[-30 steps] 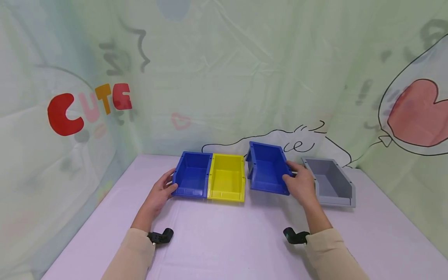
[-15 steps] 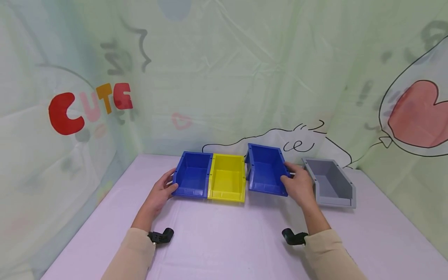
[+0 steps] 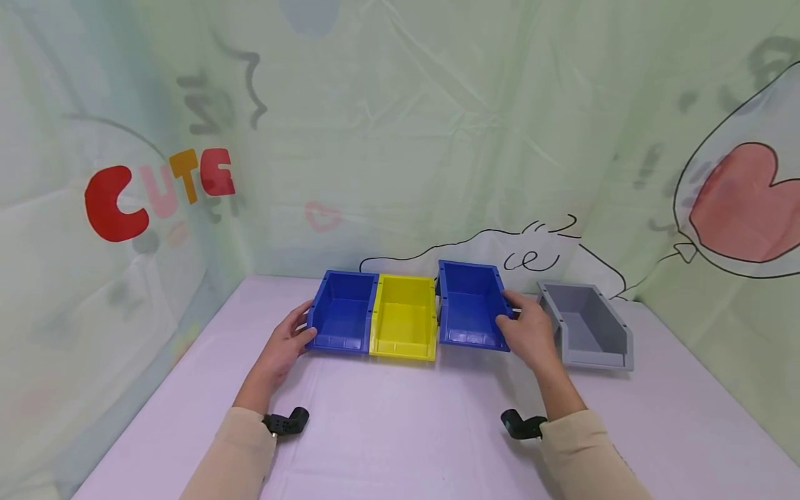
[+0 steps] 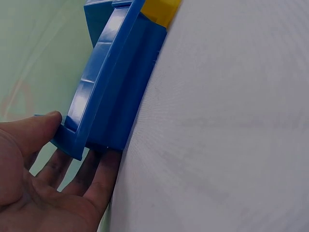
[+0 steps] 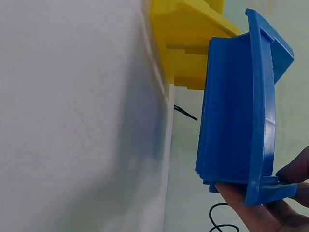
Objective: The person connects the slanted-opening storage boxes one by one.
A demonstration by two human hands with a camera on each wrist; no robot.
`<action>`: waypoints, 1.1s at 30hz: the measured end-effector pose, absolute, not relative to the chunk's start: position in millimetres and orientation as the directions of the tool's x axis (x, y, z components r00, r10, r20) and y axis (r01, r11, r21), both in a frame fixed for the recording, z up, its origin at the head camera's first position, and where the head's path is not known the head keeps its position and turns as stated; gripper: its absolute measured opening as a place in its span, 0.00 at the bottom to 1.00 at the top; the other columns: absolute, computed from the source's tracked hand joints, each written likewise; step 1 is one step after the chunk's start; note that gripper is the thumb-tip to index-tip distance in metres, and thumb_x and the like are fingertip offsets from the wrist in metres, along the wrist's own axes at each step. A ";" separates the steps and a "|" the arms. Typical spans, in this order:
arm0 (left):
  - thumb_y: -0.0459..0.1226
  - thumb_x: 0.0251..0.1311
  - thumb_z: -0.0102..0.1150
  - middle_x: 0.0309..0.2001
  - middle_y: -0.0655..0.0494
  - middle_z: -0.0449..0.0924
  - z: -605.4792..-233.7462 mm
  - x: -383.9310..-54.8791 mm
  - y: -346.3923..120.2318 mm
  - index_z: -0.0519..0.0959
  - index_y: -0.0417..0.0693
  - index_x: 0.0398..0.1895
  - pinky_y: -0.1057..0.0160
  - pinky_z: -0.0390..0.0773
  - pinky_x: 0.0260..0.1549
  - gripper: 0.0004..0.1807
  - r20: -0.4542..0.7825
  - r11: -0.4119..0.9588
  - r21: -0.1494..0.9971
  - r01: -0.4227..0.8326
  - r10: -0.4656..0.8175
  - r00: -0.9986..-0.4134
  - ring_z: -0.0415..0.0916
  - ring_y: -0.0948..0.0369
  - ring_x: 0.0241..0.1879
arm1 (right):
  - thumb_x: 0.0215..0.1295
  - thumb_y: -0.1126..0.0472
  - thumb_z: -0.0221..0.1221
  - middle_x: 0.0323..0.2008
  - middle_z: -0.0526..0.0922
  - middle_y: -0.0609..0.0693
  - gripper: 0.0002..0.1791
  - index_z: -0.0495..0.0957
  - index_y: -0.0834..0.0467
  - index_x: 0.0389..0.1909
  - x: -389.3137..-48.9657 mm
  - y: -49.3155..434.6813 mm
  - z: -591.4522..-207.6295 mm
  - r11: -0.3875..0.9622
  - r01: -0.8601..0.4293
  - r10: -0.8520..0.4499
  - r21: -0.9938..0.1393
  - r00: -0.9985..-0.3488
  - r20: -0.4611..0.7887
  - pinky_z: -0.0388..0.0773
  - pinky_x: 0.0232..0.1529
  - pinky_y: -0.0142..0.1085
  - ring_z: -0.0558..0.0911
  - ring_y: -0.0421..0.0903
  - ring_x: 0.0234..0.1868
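I see the right hand [image 3: 530,333] pinching the second blue bin [image 3: 473,309] by its right side near the front corner, thumb on the rim and fingers underneath; that bin is up off the white table [image 3: 400,434], and my right wrist view shows a gap and a shadow below it; its left edge is right by the yellow bin [image 3: 404,319], though I cannot tell whether the two touch; I have the left hand [image 3: 282,353] gripping the first blue bin [image 3: 344,319] at its left front corner, thumb on the lip, other fingers spread against the outer side; this bin sits on the table, touching the yellow bin's left side; the gray bin [image 3: 587,326] stands to the right, just beyond the right hand, apart from the second blue bin.
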State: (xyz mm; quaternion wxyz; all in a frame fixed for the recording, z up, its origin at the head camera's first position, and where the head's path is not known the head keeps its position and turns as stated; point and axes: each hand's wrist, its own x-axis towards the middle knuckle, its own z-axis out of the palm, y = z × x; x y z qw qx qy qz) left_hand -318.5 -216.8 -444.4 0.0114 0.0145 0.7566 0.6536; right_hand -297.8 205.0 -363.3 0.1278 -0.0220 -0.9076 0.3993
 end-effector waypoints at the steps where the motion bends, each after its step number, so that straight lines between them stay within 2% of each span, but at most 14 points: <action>1: 0.30 0.77 0.49 0.81 0.41 0.54 -444.3 -318.6 -216.9 0.55 0.59 0.83 0.39 0.66 0.73 0.35 0.003 0.145 0.989 0.008 0.038 -0.999 0.55 0.41 0.79 | 0.72 0.67 0.50 0.69 0.70 0.73 0.32 0.63 0.67 0.76 -297.8 204.6 -363.3 0.681 -0.063 0.139 -0.729 -0.967 0.213 0.79 0.60 0.62 0.76 0.71 0.65; 10: 0.30 0.77 0.48 0.81 0.41 0.54 -442.9 -319.3 -216.1 0.56 0.59 0.83 0.38 0.66 0.73 0.35 -0.001 0.152 0.988 0.004 0.032 -0.999 0.54 0.41 0.80 | 0.71 0.66 0.50 0.70 0.69 0.72 0.32 0.64 0.67 0.75 -297.1 201.5 -358.4 0.735 -0.060 0.129 -0.675 -0.966 0.226 0.77 0.62 0.62 0.74 0.69 0.65; 21: 0.30 0.77 0.48 0.81 0.41 0.54 -443.3 -317.3 -215.1 0.56 0.58 0.83 0.39 0.65 0.73 0.34 0.009 0.139 0.990 0.014 0.040 -0.999 0.54 0.41 0.80 | 0.73 0.61 0.52 0.73 0.61 0.75 0.34 0.59 0.68 0.77 -296.4 203.0 -356.7 0.776 -0.083 0.051 -0.626 -0.980 0.194 0.70 0.68 0.67 0.68 0.74 0.70; 27: 0.30 0.77 0.49 0.81 0.41 0.54 -445.7 -317.8 -215.7 0.56 0.59 0.82 0.39 0.65 0.73 0.34 0.006 0.145 0.989 0.011 0.036 -0.999 0.54 0.41 0.80 | 0.74 0.55 0.57 0.76 0.57 0.73 0.39 0.55 0.63 0.80 -296.2 202.5 -360.3 0.799 -0.148 0.011 -0.582 -0.966 0.259 0.62 0.72 0.70 0.60 0.73 0.75; 33: 0.31 0.78 0.49 0.81 0.41 0.54 -445.7 -317.5 -216.2 0.56 0.59 0.83 0.38 0.65 0.73 0.34 0.015 0.146 0.989 0.020 0.038 -0.999 0.54 0.41 0.80 | 0.72 0.46 0.62 0.79 0.52 0.69 0.45 0.54 0.57 0.81 -297.6 195.6 -361.0 0.825 -0.188 -0.004 -0.533 -0.945 0.327 0.61 0.71 0.72 0.55 0.72 0.77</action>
